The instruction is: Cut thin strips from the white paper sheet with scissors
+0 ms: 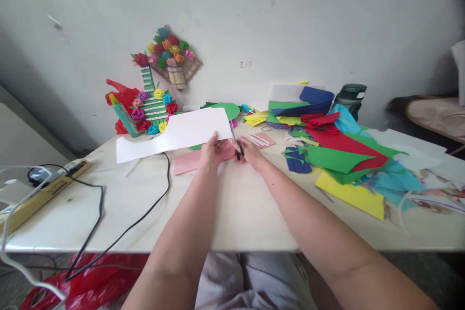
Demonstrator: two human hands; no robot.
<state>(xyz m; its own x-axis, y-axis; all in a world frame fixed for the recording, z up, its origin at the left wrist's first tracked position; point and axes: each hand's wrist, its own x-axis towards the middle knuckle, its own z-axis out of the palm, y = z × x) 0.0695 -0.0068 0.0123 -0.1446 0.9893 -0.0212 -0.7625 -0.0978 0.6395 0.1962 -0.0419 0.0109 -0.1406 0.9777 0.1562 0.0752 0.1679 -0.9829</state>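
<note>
My left hand (212, 151) grips the lower right part of a large white sheet of paper (181, 131), its thumb on top. The sheet is held up at a slant above the table and has a curved cut-out on its left. In my right hand (250, 151) is a pair of scissors (239, 150) with black handles; the blades point away from me at the sheet's right edge. Beneath my hands lies a pink folded paper (186, 162). Beyond my right hand, thin white strips (258, 140) rest on another pink piece.
Coloured paper (341, 157) is heaped at the right, near a dark green bottle (350, 99). A paper-flower craft (154, 106) and a teal glue bottle (125, 116) stand at the back left. A black cable (169, 169) and a power strip (43, 193) lie left.
</note>
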